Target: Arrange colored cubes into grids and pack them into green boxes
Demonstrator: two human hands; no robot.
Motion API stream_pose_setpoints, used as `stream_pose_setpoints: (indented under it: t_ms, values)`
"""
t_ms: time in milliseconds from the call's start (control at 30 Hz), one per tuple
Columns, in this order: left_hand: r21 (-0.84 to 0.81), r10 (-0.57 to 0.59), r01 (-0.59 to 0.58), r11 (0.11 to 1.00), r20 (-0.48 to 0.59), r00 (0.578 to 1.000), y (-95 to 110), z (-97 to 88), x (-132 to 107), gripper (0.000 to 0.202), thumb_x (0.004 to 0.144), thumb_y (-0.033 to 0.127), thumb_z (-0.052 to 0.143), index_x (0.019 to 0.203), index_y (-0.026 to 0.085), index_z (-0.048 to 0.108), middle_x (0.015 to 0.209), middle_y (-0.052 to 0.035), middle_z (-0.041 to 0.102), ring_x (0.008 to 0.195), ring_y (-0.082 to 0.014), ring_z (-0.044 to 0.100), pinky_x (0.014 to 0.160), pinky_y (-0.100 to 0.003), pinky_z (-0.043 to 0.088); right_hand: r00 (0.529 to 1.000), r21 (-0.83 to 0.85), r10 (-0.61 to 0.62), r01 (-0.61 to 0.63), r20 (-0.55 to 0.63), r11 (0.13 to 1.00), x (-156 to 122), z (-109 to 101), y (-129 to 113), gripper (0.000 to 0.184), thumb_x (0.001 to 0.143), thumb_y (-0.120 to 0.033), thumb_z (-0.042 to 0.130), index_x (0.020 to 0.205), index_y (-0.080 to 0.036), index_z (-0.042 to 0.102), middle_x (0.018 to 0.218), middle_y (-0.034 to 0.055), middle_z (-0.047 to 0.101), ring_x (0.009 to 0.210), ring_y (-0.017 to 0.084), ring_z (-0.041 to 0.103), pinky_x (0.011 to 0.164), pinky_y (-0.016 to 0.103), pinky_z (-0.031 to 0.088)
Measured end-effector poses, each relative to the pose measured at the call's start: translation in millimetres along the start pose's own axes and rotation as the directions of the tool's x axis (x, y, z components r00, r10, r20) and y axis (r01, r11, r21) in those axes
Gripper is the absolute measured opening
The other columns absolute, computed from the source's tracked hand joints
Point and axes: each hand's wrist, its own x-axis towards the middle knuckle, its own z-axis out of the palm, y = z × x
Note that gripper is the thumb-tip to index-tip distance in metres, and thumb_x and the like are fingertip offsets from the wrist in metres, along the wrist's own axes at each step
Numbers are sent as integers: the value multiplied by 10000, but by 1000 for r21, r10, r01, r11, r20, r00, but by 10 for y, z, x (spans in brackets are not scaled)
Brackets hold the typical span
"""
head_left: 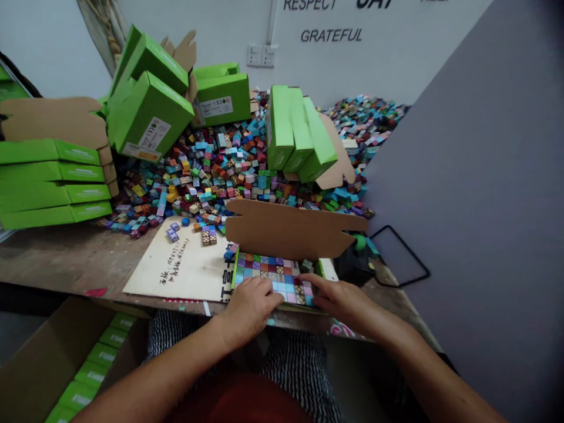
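Observation:
In front of me lies an open green box with a raised brown cardboard flap (291, 232). Rows of small coloured patterned blocks (268, 270) fill its inside. My left hand (253, 299) rests over the near left part of the rows, fingers bent down and thumb apart; its fingertips are partly hidden. At the right end, my right hand (339, 296) reaches in with its index finger stretched onto a dark red block (298, 282), thumb apart near the front edge. Neither hand visibly holds anything. One dark greenish block (307, 266) sits above the others at the right.
A large heap of loose blocks (229, 167) covers the back of the table. Green boxes stand at the left (55, 191), back (152, 117) and right (297, 132). Under the box lies a cream board with handwriting (176, 264). A black tape dispenser (356, 264) and grey panel (467, 194) flank the right.

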Motion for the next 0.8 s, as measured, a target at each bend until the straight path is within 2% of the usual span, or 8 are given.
stream_pose_setpoints:
  t_ms: [100, 233, 333, 467, 533, 633, 733, 800]
  values:
    - [-23, -2, 2, 1000, 15, 1000, 89, -99, 93, 183, 872, 294, 608, 1039, 219, 607, 888, -33, 573, 841, -214, 513, 701, -332, 401, 997, 53, -2, 6, -78, 999, 29, -90, 64, 370, 819, -143, 494, 1150, -260, 613, 752, -16, 715, 658, 147, 644, 567, 227, 413]
    - [-79, 107, -102, 992, 54, 993, 264, -79, 347, 393, 836, 400, 657, 1148, 183, 559, 1041, -51, 599, 950, -238, 520, 792, -373, 426, 955, -193, -14, -46, -297, 980, 218, -105, 49, 290, 845, -155, 503, 1075, -244, 656, 1004, 40, 713, 855, 187, 661, 682, 276, 408]
    - [-81, 154, -147, 986, 92, 984, 337, 81, 485, 286, 857, 291, 624, 1105, 154, 579, 1068, -58, 611, 998, -238, 519, 825, -374, 432, 951, -298, -22, -75, -310, 952, 340, -10, -4, 237, 835, -160, 529, 1015, -207, 677, 983, 74, 701, 880, 203, 651, 710, 296, 390]
    - [-57, 155, -151, 987, 76, 985, 341, 222, 492, 224, 881, 147, 526, 1099, 148, 574, 1056, -63, 619, 1035, -227, 511, 855, -374, 426, 951, -237, -43, -33, -306, 971, 333, 80, 95, 196, 805, -181, 549, 960, -210, 665, 942, 58, 680, 854, 200, 641, 708, 289, 396]
    - [-62, 156, -152, 986, 61, 986, 338, 224, 467, 230, 892, 148, 509, 1115, 151, 567, 1076, -70, 617, 1057, -227, 505, 863, -376, 423, 956, -148, -67, 26, -287, 989, 299, 75, 203, 219, 791, -165, 534, 965, -230, 648, 944, 27, 686, 833, 179, 643, 697, 270, 407]
    - [-60, 152, -149, 987, 44, 987, 346, 198, 451, 221, 896, 154, 510, 1108, 152, 573, 1099, -78, 617, 1068, -233, 506, 861, -375, 420, 916, -97, -108, 76, -386, 992, 282, 57, 311, 288, 790, -159, 512, 1045, -243, 615, 1016, 22, 696, 856, 169, 640, 690, 264, 407]
    - [-64, 136, -134, 989, 37, 990, 360, 185, 453, 224, 890, 144, 520, 1107, 157, 574, 1090, -73, 620, 1057, -235, 515, 853, -368, 422, 869, -215, -140, 40, -474, 976, 304, 79, 287, 274, 817, -150, 494, 1051, -212, 622, 1005, 57, 703, 852, 178, 635, 683, 284, 353]
    - [-73, 128, -126, 989, 33, 991, 365, 190, 452, 236, 891, 136, 513, 1119, 162, 568, 1087, -68, 620, 1055, -235, 517, 861, -372, 421, 884, -286, -139, 6, -446, 958, 313, 103, 235, 240, 838, -137, 476, 990, -193, 652, 944, 64, 710, 809, 173, 631, 678, 298, 311]
